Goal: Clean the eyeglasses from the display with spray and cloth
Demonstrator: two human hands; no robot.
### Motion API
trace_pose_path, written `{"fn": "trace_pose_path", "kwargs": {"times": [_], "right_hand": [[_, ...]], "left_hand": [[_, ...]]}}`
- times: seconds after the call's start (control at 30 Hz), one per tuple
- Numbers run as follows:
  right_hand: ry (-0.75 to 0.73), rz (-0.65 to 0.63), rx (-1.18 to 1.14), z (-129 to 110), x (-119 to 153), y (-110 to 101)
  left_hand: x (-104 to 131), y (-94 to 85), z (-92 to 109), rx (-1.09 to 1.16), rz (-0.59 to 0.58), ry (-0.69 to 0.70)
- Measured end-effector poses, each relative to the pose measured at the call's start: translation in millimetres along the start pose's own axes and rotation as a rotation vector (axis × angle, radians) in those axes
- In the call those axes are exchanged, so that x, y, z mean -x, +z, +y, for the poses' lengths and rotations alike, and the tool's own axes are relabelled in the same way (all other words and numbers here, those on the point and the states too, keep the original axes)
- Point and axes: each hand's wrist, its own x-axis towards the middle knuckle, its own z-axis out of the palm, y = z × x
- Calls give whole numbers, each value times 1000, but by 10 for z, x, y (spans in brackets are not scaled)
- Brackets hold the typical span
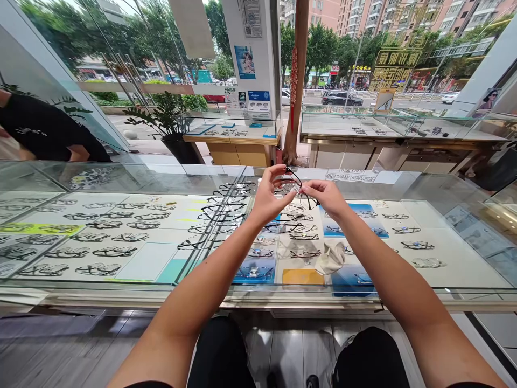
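Observation:
Above the glass display counter (307,293), a pair of dark-framed eyeglasses (309,202) is held up between both hands. My left hand (269,198) grips it from the left, thumb and fingers closed around the frame. From the other side my right hand (328,197) pinches it near a small white tag. Part of the frame is hidden by my fingers. Several dark eyeglasses (222,216) stand in a column to the left of my hands. Below my right forearm lies a crumpled pale cloth (331,258).
Inside the counter, rows of eyeglasses (115,251) fill the left part, and more eyeglasses (417,245) lie on the right. A yellow card (302,277) lies near the front edge. A person in black (48,129) bends at the far left. A potted plant (181,145) stands beyond.

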Motion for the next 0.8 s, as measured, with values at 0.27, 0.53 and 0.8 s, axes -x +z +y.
{"fn": "trace_pose_path", "kwargs": {"times": [0.27,0.53,0.8], "right_hand": [[-80,126,43,58,-38,-21],[-309,279,358,54,72,98],[-414,223,422,85,128,167]], "left_hand": [[24,-7,181,-379,205,104],[71,129,277,-204,10,-211],[45,102,246,-102,20,-330]]}}
